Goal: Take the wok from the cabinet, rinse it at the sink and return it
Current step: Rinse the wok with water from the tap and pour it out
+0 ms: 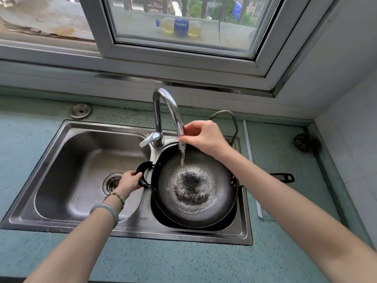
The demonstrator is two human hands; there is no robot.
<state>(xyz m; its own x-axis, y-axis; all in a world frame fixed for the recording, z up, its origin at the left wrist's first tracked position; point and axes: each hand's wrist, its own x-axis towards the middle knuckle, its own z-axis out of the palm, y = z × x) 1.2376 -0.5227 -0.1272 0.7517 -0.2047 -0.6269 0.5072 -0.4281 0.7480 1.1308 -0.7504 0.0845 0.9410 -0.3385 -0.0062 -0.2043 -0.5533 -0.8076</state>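
Observation:
A dark round wok (216, 193) rests in the right basin of the steel double sink (130, 232). Water runs from the curved chrome faucet (163, 99) into the wok and splashes at its middle. My left hand (130, 180) grips the wok's small black loop handle (142, 168) on its left side. My right hand (202, 135) pinches the faucet spout near its tip, above the wok's far rim. The wok's long black handle (283, 177) sticks out to the right, partly hidden by my right forearm.
The faucet lever (148, 139) points left. A steel scourer (307, 141) lies on the green counter at the right wall. A second thin tap (226, 115) stands behind the wok. The left basin has a drain strainer (112, 182). A Pepsi bottle (179, 27) lies outside the window.

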